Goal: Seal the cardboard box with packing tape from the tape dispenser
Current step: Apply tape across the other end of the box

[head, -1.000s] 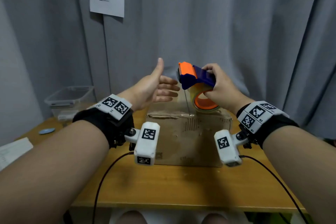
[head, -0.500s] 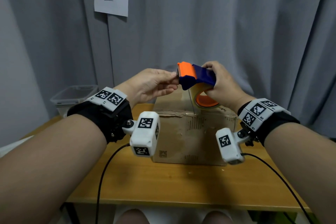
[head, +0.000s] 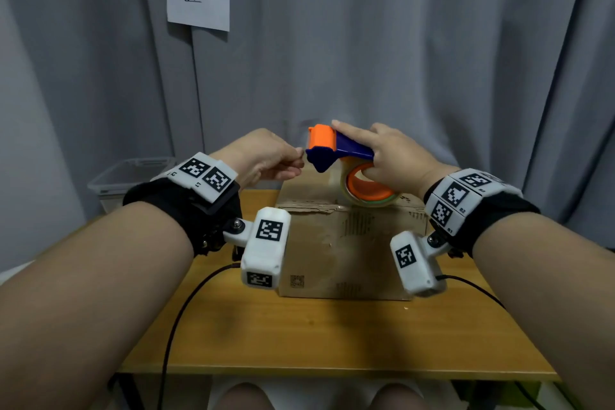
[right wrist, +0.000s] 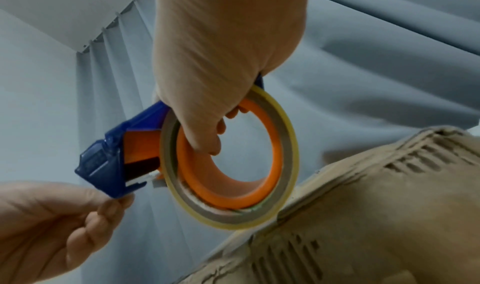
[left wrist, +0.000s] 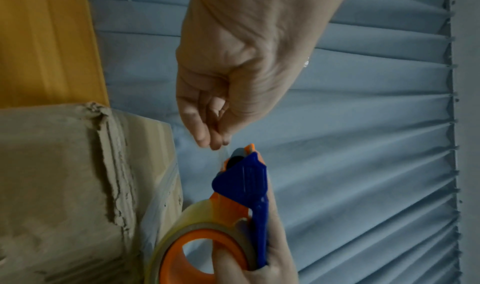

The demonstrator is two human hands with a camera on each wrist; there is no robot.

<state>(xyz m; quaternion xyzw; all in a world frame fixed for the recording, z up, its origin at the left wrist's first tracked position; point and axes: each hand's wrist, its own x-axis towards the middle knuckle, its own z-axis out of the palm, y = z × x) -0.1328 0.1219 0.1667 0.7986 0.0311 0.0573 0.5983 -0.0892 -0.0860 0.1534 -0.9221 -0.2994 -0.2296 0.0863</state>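
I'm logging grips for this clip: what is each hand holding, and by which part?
The right hand grips the tape dispenser through its orange ring. The left hand pinches the clear tape end at its nose.

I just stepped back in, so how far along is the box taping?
Early. Done: the right hand holds the tape dispenser above the cardboard box. In hand: the left hand pinches at the tape end by the cutter. Left: no fresh strip is visibly laid across the top flaps.

Right hand grips tape dispenser above cardboard box — left hand pinching at nose.
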